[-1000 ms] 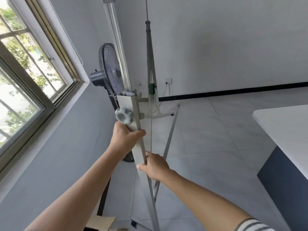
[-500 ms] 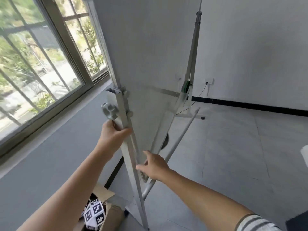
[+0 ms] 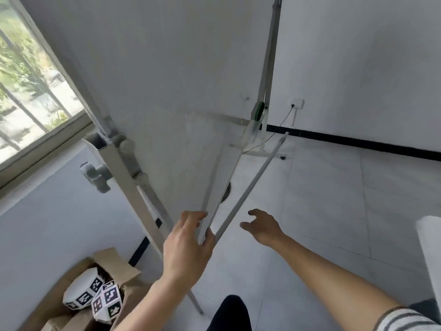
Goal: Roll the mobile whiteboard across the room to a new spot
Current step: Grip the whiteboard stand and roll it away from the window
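The mobile whiteboard [image 3: 171,75] fills the upper middle, its grey panel tilted and seen from a steep angle. Its near upright post [image 3: 133,194] carries grey knobs [image 3: 95,175]; the far post [image 3: 268,68] has a green clamp [image 3: 258,111]. A lower crossbar [image 3: 250,187] runs diagonally toward me. My left hand [image 3: 188,247] grips the panel's lower corner edge between thumb and fingers. To the right of the crossbar, my right hand [image 3: 262,225] hovers with fingers spread, touching nothing.
A window [image 3: 26,87] lines the left wall. Below it an open cardboard box [image 3: 114,261] holds white blocks with black marker patterns [image 3: 95,295]. A wall socket with a cable [image 3: 297,103] sits on the far wall. A white counter corner [image 3: 429,249] juts in at right.
My left hand left the near post and took the panel's lower edge. My right hand let go and moved right of the crossbar. The view swung left and the board looms closer.
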The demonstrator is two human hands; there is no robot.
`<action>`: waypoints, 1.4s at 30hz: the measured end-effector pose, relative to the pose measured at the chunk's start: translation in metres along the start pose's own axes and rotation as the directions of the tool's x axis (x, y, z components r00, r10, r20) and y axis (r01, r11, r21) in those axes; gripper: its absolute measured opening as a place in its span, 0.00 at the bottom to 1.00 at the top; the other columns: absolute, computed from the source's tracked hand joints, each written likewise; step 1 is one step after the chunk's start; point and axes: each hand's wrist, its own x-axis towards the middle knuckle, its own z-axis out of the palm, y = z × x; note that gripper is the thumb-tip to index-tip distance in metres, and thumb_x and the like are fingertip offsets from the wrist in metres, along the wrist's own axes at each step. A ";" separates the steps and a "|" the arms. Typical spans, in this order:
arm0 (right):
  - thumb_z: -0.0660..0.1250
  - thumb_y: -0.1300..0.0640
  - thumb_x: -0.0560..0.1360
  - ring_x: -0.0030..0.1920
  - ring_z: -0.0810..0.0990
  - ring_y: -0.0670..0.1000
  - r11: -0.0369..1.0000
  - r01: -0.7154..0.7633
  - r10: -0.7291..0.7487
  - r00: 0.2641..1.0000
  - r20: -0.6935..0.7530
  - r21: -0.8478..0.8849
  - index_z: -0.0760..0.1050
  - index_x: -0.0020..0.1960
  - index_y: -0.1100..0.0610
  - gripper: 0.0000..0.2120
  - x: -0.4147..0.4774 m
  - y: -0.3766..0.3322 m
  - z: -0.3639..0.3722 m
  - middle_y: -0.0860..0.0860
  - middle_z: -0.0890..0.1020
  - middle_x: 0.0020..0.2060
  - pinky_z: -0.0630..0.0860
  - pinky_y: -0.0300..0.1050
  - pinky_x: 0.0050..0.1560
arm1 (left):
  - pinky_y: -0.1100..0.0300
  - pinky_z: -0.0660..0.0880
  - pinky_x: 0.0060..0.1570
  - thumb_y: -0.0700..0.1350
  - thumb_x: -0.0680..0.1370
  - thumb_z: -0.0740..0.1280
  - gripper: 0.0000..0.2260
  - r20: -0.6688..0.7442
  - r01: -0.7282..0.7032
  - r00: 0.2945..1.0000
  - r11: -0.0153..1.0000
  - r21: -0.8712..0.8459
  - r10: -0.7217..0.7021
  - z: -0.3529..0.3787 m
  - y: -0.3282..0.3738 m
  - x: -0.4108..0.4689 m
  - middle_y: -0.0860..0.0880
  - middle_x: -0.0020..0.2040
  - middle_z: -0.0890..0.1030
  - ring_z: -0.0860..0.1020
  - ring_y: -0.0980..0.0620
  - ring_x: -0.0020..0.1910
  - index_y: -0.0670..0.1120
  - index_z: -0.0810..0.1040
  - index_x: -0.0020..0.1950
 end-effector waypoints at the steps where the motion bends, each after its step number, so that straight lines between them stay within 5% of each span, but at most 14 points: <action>1: 0.66 0.44 0.75 0.60 0.77 0.53 1.000 -0.012 0.012 1.000 -0.012 0.022 0.66 0.72 0.53 0.29 0.009 0.003 -0.010 0.52 0.79 0.59 0.72 0.45 0.61 | 0.55 0.76 0.48 0.45 0.77 0.67 0.15 0.046 0.008 0.999 1.000 0.027 -0.009 0.013 0.002 0.015 0.53 0.57 0.79 0.79 0.51 0.54 0.48 0.77 0.63; 6: 0.66 0.45 0.75 0.59 0.78 0.53 0.998 -0.050 0.052 0.995 -0.087 0.028 0.67 0.71 0.54 0.28 0.068 0.018 -0.059 0.53 0.80 0.59 0.71 0.41 0.54 | 0.53 0.74 0.56 0.46 0.78 0.64 0.17 0.132 -0.033 0.991 0.984 0.174 0.010 0.073 -0.006 0.094 0.51 0.62 0.78 0.76 0.49 0.61 0.47 0.74 0.67; 12: 0.66 0.45 0.75 0.58 0.78 0.54 0.997 -0.076 0.080 0.983 -0.166 0.036 0.68 0.70 0.55 0.26 0.144 0.008 -0.116 0.54 0.81 0.58 0.70 0.42 0.52 | 0.53 0.76 0.51 0.45 0.77 0.67 0.14 0.131 0.095 0.987 0.995 0.001 -0.094 0.137 0.011 0.168 0.49 0.57 0.80 0.77 0.49 0.56 0.46 0.76 0.62; 24: 0.67 0.47 0.75 0.56 0.80 0.55 0.989 -0.119 0.133 0.972 -0.192 0.086 0.71 0.67 0.55 0.23 0.267 0.037 -0.254 0.54 0.82 0.56 0.74 0.47 0.55 | 0.51 0.78 0.51 0.48 0.77 0.66 0.13 0.247 0.120 0.962 0.993 0.018 -0.121 0.247 0.095 0.326 0.48 0.55 0.82 0.79 0.48 0.51 0.47 0.76 0.61; 35: 0.66 0.46 0.75 0.55 0.80 0.54 0.996 -0.087 0.091 0.975 -0.204 0.027 0.71 0.67 0.53 0.24 0.414 0.071 -0.474 0.52 0.82 0.57 0.76 0.52 0.58 | 0.57 0.73 0.45 0.46 0.76 0.67 0.13 0.204 0.169 0.965 0.985 -0.016 -0.162 0.383 0.239 0.494 0.49 0.53 0.81 0.78 0.50 0.48 0.48 0.76 0.60; 42: 0.66 0.47 0.75 0.52 0.80 0.52 0.999 -0.041 0.037 0.989 -0.142 -0.023 0.71 0.68 0.54 0.23 0.526 0.048 -0.536 0.52 0.82 0.56 0.76 0.48 0.55 | 0.59 0.71 0.44 0.45 0.76 0.67 0.13 0.137 0.229 0.965 0.973 -0.029 -0.224 0.424 0.262 0.599 0.48 0.52 0.81 0.77 0.50 0.48 0.46 0.77 0.61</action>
